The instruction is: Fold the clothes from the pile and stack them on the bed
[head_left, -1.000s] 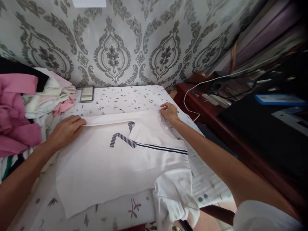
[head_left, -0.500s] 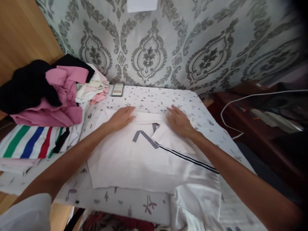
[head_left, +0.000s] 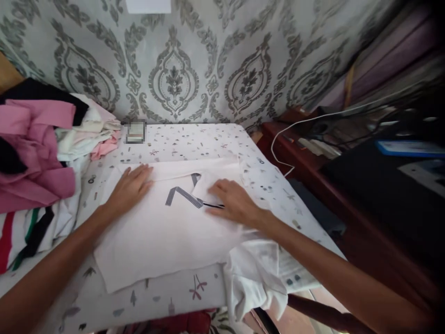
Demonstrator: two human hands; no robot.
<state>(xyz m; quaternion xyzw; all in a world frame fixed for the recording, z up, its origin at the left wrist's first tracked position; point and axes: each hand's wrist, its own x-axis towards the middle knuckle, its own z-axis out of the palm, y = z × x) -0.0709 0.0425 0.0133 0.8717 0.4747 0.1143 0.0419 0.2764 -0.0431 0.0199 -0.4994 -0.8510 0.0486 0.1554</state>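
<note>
My left grip (head_left: pixel 130 188) lies palm down, fingers spread and released, on the upper left part of a white shirt (head_left: pixel 156 241). My right grip (head_left: pixel 231 204) is flat and released as well, holding nothing, and presses on a folded-over part of the same shirt. The shirt is spread under both grips on the worktop (head_left: pixel 194 139), which is covered with a white cloth printed with small figures. Most of the shirt lies nearer to me than the grips. Between the two grips, and touching the right one's fingertips, runs a navy striped ribbon trim (head_left: pixel 181 197). Below my right wrist, a bunched end of the shirt hangs over the worktop's near edge. Well to the left of my left grip sits a pile of clothes (head_left: pixel 38 153) in pink, black and cream. Beyond the left grip, by the patterned wall, stands a small blurred object (head_left: pixel 135 132). Far to the right of my right grip runs a white cable (head_left: pixel 278 139).
</note>
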